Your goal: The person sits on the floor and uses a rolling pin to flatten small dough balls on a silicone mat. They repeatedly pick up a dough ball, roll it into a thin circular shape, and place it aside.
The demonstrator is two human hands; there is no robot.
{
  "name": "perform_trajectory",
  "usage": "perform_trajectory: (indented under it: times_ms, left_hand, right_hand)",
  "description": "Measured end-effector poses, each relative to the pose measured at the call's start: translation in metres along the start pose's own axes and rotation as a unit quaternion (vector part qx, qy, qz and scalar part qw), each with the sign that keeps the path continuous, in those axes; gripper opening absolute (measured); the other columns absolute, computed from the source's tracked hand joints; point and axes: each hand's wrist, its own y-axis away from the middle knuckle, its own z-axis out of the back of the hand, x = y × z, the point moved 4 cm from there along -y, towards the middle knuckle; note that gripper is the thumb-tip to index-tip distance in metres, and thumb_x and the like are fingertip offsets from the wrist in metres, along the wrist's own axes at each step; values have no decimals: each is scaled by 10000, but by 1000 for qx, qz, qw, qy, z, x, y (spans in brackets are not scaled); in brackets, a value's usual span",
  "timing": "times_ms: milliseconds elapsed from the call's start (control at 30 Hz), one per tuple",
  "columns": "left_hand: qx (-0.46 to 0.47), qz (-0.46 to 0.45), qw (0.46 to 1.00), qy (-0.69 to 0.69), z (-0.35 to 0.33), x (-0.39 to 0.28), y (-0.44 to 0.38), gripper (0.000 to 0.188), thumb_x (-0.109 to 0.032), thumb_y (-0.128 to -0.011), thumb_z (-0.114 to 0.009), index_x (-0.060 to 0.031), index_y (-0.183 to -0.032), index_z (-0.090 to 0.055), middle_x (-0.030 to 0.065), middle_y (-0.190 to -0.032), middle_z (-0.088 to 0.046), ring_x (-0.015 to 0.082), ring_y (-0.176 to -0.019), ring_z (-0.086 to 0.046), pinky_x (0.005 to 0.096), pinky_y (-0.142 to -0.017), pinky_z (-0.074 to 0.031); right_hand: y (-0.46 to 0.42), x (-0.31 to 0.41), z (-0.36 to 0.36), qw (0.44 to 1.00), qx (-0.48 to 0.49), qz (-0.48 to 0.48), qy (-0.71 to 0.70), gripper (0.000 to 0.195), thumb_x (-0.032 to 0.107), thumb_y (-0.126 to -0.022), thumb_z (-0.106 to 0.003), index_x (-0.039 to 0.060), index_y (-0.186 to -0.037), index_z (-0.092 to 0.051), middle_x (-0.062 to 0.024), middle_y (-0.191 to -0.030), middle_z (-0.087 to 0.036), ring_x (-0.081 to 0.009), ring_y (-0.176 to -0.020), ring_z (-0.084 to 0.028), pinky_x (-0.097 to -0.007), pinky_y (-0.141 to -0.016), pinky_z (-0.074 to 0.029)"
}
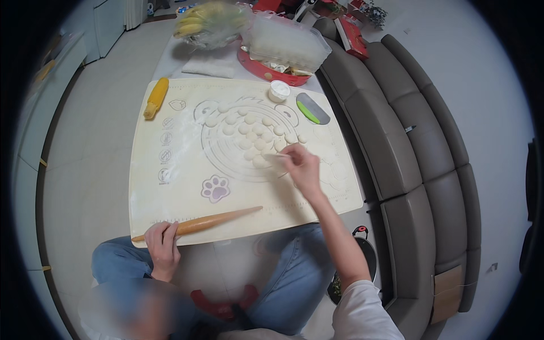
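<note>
My left hand (163,246) grips a tapered wooden rolling pin (204,224) lying along the near edge of a cream kneading mat (178,199). Over the mat's middle, my right hand (302,166) pinches a thin, pale, flat piece, likely dough (276,158); it is motion-blurred and partly hidden by the fingers. Just beyond and left of that hand are several small floured dough pieces (259,144), spread over the mat's printed circles. Pale round outlines (333,172) show right of the hand; I cannot tell whether they are dough or print.
On the mat stand a white tub (279,91), a scraper with a green grip (313,109) and a yellow corn-like object (156,97). Behind are bagged bananas (199,23), a red tray (255,68) and a clear plastic box (289,42). A grey sofa (382,114) runs along the right; a dark pan (366,250) sits low.
</note>
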Motion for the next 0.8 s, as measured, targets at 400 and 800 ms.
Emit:
perform_trajectory:
  times_ms: [400,800]
  left_hand:
    - [4,6,1000,-6,0,5,2,393,50,-764,-698,-19,-1151,-678,139,-1052,-599,320,-984,-592,439,-876,-445]
    - [2,24,1000,18,3,0,-4,406,50,-733,-708,-34,-1130,-684,124,-1033,-613,309,-962,-606,423,-856,-445]
  right_hand:
    - [-90,-142,78,931,-199,-295,84,244,156,-794,-817,2,-938,-694,-129,-822,-742,-191,-684,-710,-310,-656,-567]
    - [-87,-168,33,953,-133,-239,131,391,256,-656,-903,40,-875,-662,-75,-783,-683,-196,-734,-650,-339,-727,-526]
